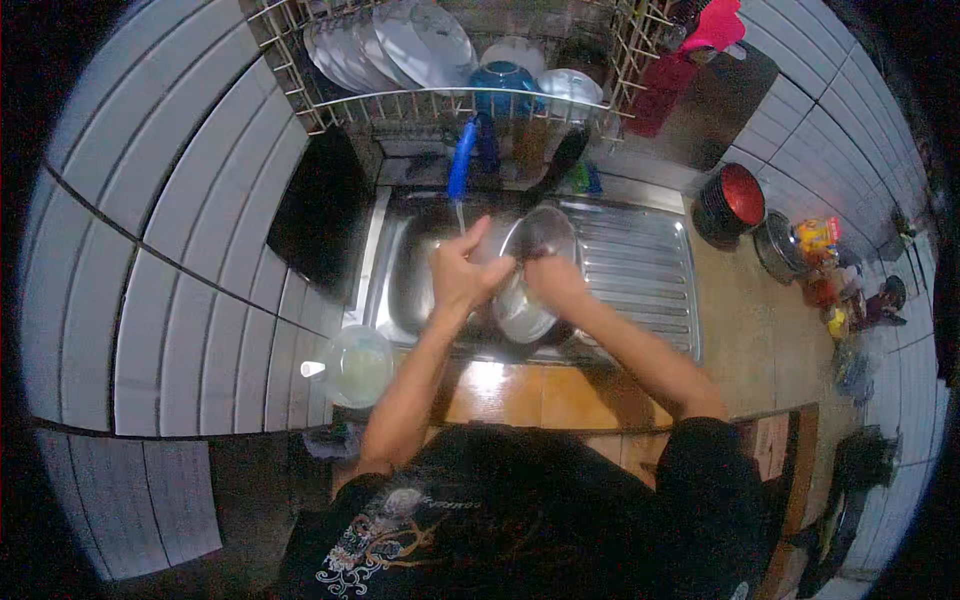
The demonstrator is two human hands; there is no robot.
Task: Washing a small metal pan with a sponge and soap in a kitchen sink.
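Observation:
A shiny round bowl or pan, blurred and tilted on its side, is between my hands over the steel sink. My left hand grips its left rim, with the thumb on the edge and the index finger raised. Inside the vessel is my right hand, its fingers curled; whether it holds something is hidden. Just above my left hand a thin stream of water falls from a blue tap spout. A dark handle lies beyond the vessel; whether it belongs to it is unclear.
A wire dish rack with white plates and bowls hangs over the sink. The ribbed drainboard adjoins at right. A tub of cloudy liquid stands at the sink's left front corner. Dark stacked bowls and packets line the right counter.

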